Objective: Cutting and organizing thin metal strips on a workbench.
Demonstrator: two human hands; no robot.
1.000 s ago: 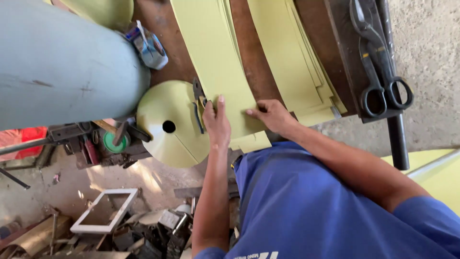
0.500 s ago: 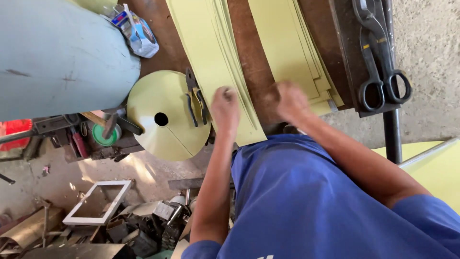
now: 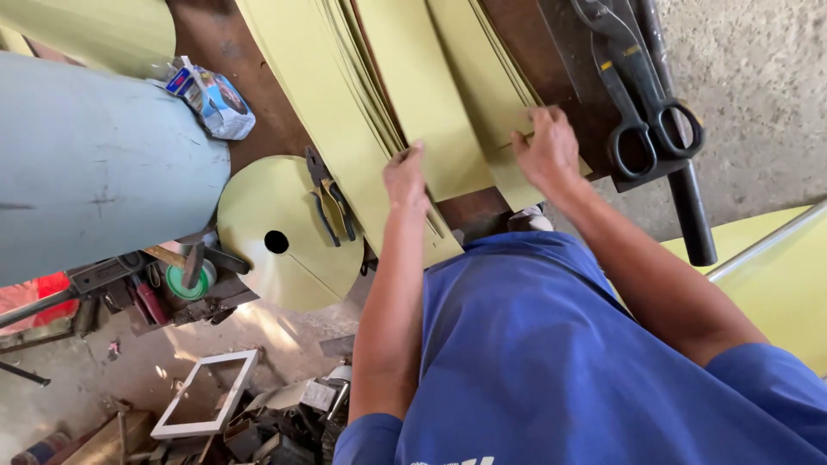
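Several long pale yellow-green sheet strips point(image 3: 310, 95) lie in overlapping stacks on a brown workbench point(image 3: 215, 43). My left hand point(image 3: 405, 176) pinches the near edge of the middle strip point(image 3: 431, 112), fingers curled on it. My right hand point(image 3: 544, 151) grips the near end of the right-hand strip stack point(image 3: 482, 77), just left of a dark metal plate. Both forearms reach out from my blue shirt point(image 3: 551, 362).
Big black shears point(image 3: 642, 95) lie on the dark plate beside a dark bar point(image 3: 689, 207). A yellow disc with a hole point(image 3: 258, 284) carries pliers point(image 3: 332, 202). A grey cylinder point(image 3: 95, 164), crumpled packet point(image 3: 211, 99), green tape roll point(image 3: 185, 280), white frame point(image 3: 207, 392) and scrap lie left.
Both hands have moved farther up the strips and apart, from the strip ends near the disc to the middle and right stacks. The view has shifted slightly.
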